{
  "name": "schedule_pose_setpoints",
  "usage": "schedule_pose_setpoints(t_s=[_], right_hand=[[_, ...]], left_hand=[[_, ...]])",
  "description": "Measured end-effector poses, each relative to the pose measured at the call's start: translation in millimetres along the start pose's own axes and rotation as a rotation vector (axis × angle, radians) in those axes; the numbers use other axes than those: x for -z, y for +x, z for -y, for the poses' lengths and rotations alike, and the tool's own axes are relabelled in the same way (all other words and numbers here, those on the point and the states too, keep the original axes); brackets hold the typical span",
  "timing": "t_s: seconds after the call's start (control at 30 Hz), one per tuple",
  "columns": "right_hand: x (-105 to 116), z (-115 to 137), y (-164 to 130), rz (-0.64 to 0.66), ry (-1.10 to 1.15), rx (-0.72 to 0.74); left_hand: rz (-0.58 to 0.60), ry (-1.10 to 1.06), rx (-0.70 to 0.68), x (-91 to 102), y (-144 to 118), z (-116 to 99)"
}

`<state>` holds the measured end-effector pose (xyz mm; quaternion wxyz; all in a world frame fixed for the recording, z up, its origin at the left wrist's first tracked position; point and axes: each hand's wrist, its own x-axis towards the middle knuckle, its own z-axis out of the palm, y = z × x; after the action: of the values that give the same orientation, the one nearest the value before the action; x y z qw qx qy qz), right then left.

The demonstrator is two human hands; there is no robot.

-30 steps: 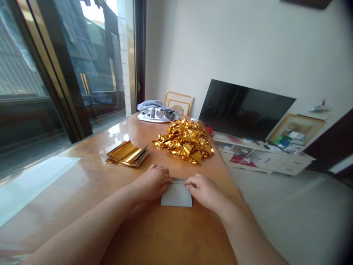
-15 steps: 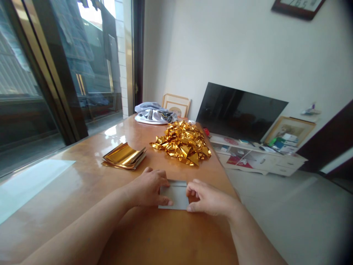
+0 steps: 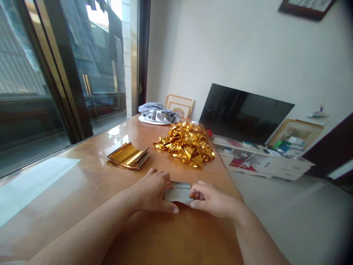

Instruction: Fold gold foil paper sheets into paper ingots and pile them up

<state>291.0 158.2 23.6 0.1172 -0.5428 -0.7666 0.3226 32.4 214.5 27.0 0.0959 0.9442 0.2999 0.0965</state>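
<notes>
A small grey-white sheet of paper [image 3: 178, 193] lies in front of me, with a narrow folded strip along its far edge. Its near edge bows up off the table. My left hand [image 3: 156, 193] grips the left side, fingers at the far corner and thumb by the near edge. At the right side, my right hand [image 3: 211, 198] pinches the near corner between thumb and curled fingers. Beyond the left hand sits a stack of gold foil paper [image 3: 128, 156]. A heap of folded gold foil pieces [image 3: 189, 143] stands farther back on the right.
The glossy wooden table [image 3: 165, 239] has its right edge just past my right hand. A pale sheet [image 3: 35, 184] lies at the left. Folded cloths [image 3: 157, 113] rest at the far end. Beyond are a television [image 3: 245, 114] and a white cabinet [image 3: 267, 163].
The near edge of the paper has lifted and curled away from me, where it lay flat before. My left thumb has moved off the sheet's face to its near edge. The view has shifted slightly.
</notes>
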Motion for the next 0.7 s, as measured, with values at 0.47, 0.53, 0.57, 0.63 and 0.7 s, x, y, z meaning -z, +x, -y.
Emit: schedule_pose_setpoints(t_s=[0.47, 0.53, 0.57, 0.63, 0.7], right_hand=[[8, -6, -5, -0.016, 0.097, -0.036], [9, -7, -5, -0.019, 0.083, -0.032], [9, -6, -4, -0.026, 0.079, -0.026], [10, -5, -4, -0.039, 0.069, -0.006], [9, -4, -2, -0.045, 0.050, 0.025]], left_hand=[[-0.054, 0.014, 0.043, -8.9, 5, 1], [-0.049, 0.010, 0.051, -10.0, 6, 1], [-0.046, 0.009, 0.054, -10.6, 6, 2], [-0.045, 0.007, 0.058, -11.5, 6, 2], [-0.043, 0.006, 0.060, -11.4, 6, 2]])
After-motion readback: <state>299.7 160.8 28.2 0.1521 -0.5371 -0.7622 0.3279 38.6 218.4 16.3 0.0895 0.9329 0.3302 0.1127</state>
